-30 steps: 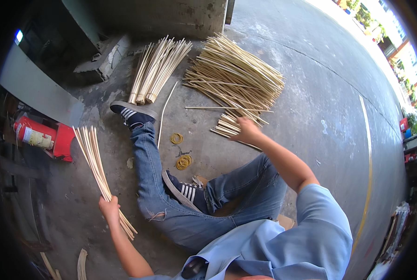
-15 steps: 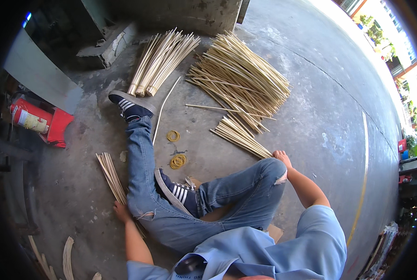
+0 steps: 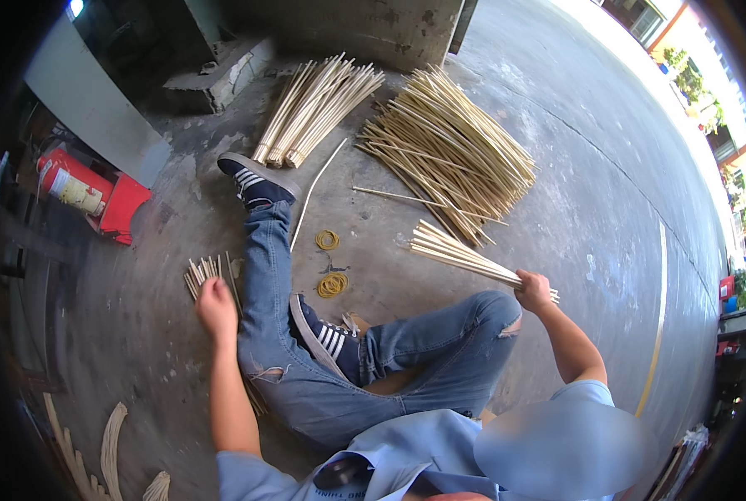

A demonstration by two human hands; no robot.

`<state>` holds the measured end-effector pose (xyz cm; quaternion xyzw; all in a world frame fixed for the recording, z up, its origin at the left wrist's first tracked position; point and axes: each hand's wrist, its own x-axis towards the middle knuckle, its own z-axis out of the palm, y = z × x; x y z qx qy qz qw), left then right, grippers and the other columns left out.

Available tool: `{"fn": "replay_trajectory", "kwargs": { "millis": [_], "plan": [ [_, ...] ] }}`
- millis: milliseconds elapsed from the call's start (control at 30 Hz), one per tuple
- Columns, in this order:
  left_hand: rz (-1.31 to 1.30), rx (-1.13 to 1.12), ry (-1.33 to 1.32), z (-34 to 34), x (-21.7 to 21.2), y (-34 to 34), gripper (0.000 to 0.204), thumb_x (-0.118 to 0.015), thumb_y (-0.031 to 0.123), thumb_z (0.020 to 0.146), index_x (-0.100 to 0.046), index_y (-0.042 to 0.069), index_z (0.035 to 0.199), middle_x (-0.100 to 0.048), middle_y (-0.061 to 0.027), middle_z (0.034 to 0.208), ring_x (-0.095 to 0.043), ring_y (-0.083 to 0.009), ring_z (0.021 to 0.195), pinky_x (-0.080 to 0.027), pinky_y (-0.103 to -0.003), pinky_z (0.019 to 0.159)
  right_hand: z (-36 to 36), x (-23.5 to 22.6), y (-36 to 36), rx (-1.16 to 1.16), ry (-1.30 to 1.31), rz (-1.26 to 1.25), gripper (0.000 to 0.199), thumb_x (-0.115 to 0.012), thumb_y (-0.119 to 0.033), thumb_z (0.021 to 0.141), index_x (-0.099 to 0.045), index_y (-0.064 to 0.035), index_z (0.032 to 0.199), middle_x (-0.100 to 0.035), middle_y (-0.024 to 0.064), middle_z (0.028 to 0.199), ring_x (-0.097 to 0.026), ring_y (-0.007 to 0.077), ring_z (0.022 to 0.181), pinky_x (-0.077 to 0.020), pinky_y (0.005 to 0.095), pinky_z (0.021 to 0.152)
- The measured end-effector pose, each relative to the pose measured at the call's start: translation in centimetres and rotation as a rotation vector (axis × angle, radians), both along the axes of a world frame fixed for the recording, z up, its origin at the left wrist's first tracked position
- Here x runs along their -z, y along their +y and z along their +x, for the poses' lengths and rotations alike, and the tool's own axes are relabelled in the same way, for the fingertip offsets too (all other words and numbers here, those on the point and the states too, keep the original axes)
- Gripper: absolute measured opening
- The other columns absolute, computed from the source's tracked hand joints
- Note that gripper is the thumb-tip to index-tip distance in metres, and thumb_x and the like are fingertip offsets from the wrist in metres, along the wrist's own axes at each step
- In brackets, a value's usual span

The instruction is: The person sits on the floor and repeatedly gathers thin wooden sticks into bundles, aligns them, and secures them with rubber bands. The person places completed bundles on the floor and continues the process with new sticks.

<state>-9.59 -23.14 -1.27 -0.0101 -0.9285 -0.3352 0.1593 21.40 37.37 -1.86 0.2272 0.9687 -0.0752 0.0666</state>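
My right hand point(image 3: 534, 291) is wrapped round a small bundle of thin pale wooden sticks point(image 3: 465, 257), held beside my bent knee. The bundle points up and to the left, with short ends poking out past the hand. On the other side, my left hand point(image 3: 216, 311) is curled closed over a second group of sticks point(image 3: 203, 274) along the outside of my outstretched leg. Their far ends show beyond the fingers. Whether the left fingers pinch any stick is hidden by the back of the hand.
A large loose pile of sticks point(image 3: 456, 150) lies ahead, beside tied bundles point(image 3: 314, 113) near my shoe. Yellow rubber bands point(image 3: 332, 285) and one long bent stick point(image 3: 316, 188) rest between my legs and the pile. A red fire extinguisher point(image 3: 76, 184) stands at left.
My right hand has lifted its stick bundle off the floor, away from the big pile. My left hand has slid forward along the left sticks toward their far ends.
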Motion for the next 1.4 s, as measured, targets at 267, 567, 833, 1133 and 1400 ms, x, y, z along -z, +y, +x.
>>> {"fn": "replay_trajectory", "kwargs": {
  "millis": [267,567,833,1133,1400],
  "plan": [
    [-0.566,0.200,-0.305,-7.7,4.7,16.4,0.022,-0.054,0.012,0.099,-0.072,0.001,0.100,-0.070,-0.0197,0.113,-0.072,-0.0377,0.099,-0.060,-0.047,0.085,-10.6,-5.0,-4.1,0.165,0.711,-0.603,0.024,-0.072,-0.012,0.095,-0.057,-0.0059,0.076,-0.057,-0.0033,0.065,-0.055,0.0062,0.060,-0.0446,0.0275,0.053],
    [-0.671,0.157,-0.237,-7.9,8.8,18.4,0.016,-0.053,0.012,0.098,-0.068,0.005,0.101,-0.071,-0.0145,0.101,-0.077,-0.0281,0.082,-0.063,-0.040,0.069,-19.1,4.1,-19.4,0.208,0.933,-0.837,0.015,-0.077,-0.009,0.090,-0.064,-0.0028,0.085,-0.060,0.0029,0.078,-0.056,0.0135,0.075,-0.0471,0.0308,0.069],
    [-0.215,0.242,0.114,-8.4,5.2,16.5,0.012,-0.062,0.013,0.095,-0.051,0.007,0.093,-0.064,-0.0149,0.098,-0.069,-0.0396,0.077,-0.057,-0.048,0.062,-19.8,7.9,-19.4,0.295,0.744,-0.955,0.017,-0.076,-0.012,0.090,-0.062,-0.0046,0.085,-0.060,0.0008,0.073,-0.060,0.0125,0.070,-0.0486,0.0299,0.063],
    [-0.098,0.126,0.308,-16.0,-3.1,9.3,0.013,-0.066,0.007,0.090,-0.053,0.006,0.093,-0.060,-0.0151,0.093,-0.064,-0.0416,0.085,-0.053,-0.052,0.071,-18.9,4.2,-20.2,0.127,0.615,-1.023,0.014,-0.073,-0.009,0.093,-0.064,-0.0013,0.086,-0.069,0.0064,0.077,-0.067,0.0152,0.074,-0.0544,0.0313,0.069],
    [0.240,0.398,-0.306,-15.4,-8.2,6.3,0.056,-0.075,0.041,0.093,-0.056,0.005,0.132,-0.067,-0.0129,0.118,-0.068,-0.0264,0.104,-0.058,-0.042,0.082,-17.1,-4.0,-27.9,0.218,-0.026,-2.065,0.017,-0.071,-0.006,0.093,-0.054,-0.0052,0.090,-0.049,0.0001,0.064,-0.052,0.0145,0.055,-0.0455,0.0309,0.054]
  ]
}}
